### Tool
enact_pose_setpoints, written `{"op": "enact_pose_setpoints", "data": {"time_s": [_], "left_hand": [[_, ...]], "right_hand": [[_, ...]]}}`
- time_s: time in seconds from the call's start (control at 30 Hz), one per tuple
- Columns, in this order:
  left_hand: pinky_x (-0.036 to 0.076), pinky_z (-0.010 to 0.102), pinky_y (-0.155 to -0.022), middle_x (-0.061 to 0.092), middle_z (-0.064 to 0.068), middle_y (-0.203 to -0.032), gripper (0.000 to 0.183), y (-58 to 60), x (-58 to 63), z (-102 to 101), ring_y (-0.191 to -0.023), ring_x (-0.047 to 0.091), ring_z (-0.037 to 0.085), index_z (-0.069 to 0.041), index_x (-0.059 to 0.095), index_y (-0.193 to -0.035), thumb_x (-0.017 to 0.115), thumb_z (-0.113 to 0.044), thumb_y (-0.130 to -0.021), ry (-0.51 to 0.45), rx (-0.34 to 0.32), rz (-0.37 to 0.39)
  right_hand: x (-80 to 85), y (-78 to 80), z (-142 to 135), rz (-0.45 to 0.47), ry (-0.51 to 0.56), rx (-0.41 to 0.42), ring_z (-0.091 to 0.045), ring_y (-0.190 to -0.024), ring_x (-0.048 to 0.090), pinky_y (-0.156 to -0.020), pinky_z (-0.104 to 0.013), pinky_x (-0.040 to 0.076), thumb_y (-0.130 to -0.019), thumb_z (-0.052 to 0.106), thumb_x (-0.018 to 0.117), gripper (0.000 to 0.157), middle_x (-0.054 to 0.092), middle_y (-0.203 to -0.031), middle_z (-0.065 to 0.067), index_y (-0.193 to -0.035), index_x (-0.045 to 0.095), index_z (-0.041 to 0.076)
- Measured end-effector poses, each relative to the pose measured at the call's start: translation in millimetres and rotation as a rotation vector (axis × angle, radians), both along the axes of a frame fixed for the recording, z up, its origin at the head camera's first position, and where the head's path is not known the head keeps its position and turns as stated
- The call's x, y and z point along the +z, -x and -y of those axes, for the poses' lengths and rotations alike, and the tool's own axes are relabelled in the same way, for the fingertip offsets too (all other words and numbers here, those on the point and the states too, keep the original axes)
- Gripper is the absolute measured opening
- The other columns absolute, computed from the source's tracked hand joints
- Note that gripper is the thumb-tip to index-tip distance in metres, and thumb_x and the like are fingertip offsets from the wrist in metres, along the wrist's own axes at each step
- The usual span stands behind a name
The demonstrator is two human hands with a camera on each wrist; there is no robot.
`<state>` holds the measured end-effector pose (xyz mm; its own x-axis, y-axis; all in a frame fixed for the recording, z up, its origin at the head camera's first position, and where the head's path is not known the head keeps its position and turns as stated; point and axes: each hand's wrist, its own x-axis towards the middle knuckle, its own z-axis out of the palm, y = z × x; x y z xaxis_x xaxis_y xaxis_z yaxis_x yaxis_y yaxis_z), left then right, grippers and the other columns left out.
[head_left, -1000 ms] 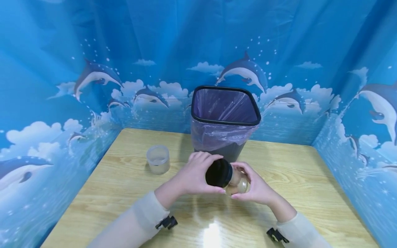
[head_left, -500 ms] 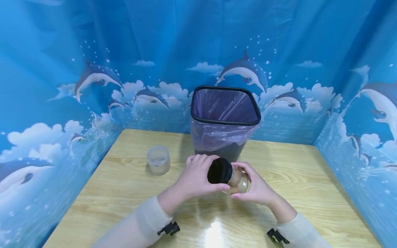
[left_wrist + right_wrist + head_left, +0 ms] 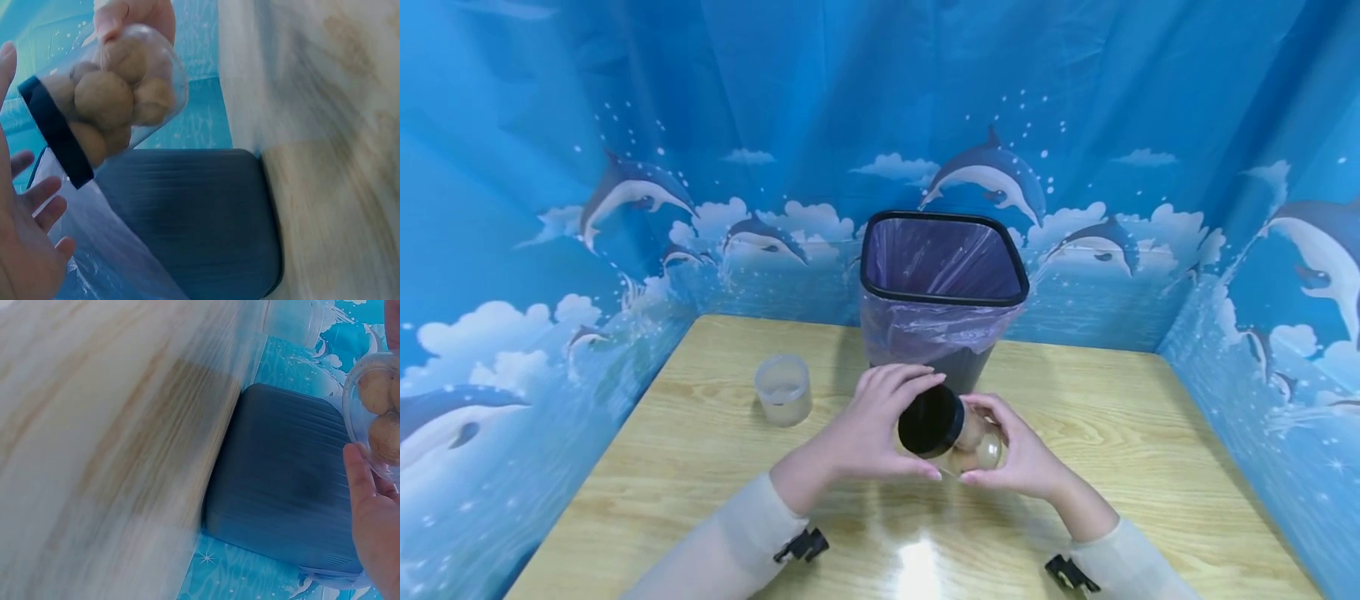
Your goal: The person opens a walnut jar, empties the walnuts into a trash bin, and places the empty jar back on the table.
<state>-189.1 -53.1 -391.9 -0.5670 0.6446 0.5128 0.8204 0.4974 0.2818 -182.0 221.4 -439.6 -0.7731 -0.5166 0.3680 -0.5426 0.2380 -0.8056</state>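
A clear plastic jar [image 3: 983, 450] with a black screw lid [image 3: 928, 419] is tilted on its side above the table, its lid toward my left hand. Several tan, ball-shaped pieces [image 3: 105, 98] fill it. My right hand [image 3: 1028, 457] grips the jar near its base, with thumb and fingers on opposite sides. Around the lid, my left hand [image 3: 865, 427] has its fingers and thumb spread. In the left wrist view those fingers [image 3: 47, 190] stand apart from the lid. The right wrist view shows only the jar's base end [image 3: 375, 415] at the right edge.
Just behind the hands stands a dark bin [image 3: 958, 364] lined with a purple bag [image 3: 917, 321]. A small translucent cup [image 3: 783, 392] is to the left on the wooden table [image 3: 700, 467]. Blue dolphin-print curtains [image 3: 820, 125] enclose the back and sides.
My left hand's fingers and thumb have loosened and spread around the lid, shifting slightly left. The lid end has tipped a little toward the left; the right hand keeps its hold.
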Motion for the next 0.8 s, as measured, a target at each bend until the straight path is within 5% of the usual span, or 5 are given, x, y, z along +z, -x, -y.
{"op": "enact_pose_setpoints", "data": {"time_s": [0.33,0.8], "left_hand": [[0.031,0.049,-0.11,0.046,0.007,-0.147,0.103,6.9,3.2,5.9,-0.137,0.038,0.021,-0.026,0.043,-0.152,0.084,-0.064,-0.066,0.019,-0.133,-0.036],[0.031,0.047,-0.109,0.052,0.001,-0.126,0.103,5.8,0.4,9.0,-0.122,0.044,0.019,-0.021,0.045,-0.151,0.085,-0.063,-0.065,0.039,-0.073,0.028]], "right_hand": [[4.7,-3.1,0.8,-0.008,0.02,0.038,-0.013,-0.119,0.054,-0.1,-0.022,0.046,-0.066,0.008,0.093,0.095,0.053,-0.134,-0.008,-0.146,0.042,0.007],[6.3,-5.4,-0.6,0.052,-0.002,0.04,-0.015,-0.121,0.054,-0.099,-0.025,0.047,-0.069,0.009,0.092,0.092,0.051,-0.138,-0.006,-0.146,0.042,0.013]]}}
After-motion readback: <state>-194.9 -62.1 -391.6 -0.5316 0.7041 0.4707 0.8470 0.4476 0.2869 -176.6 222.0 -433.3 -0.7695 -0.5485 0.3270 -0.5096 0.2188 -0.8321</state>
